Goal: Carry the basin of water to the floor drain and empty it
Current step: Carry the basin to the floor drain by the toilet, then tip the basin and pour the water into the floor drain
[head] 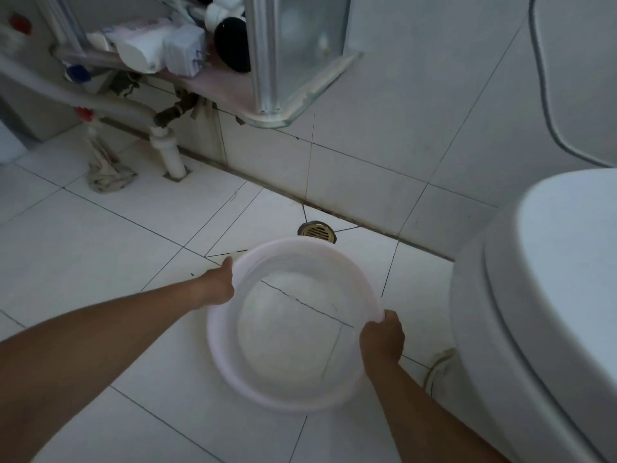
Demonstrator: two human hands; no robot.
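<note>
A round translucent white basin (220, 355) hangs above the tiled floor, tipped so its far rim points toward a brass floor drain (317, 231) by the wall. Floor tile lines show through its bottom; I cannot tell how much water it holds. My left hand (217, 284) grips the basin's left rim. My right hand (382, 339) grips the right rim, fingers curled over the edge. The drain lies just beyond the basin's far rim.
A white toilet (541, 312) fills the right side, close to my right arm. A glass shelf (293, 108) with toiletries juts from the wall at upper left, with pipes (167, 142) and a rag (107, 175) beneath it.
</note>
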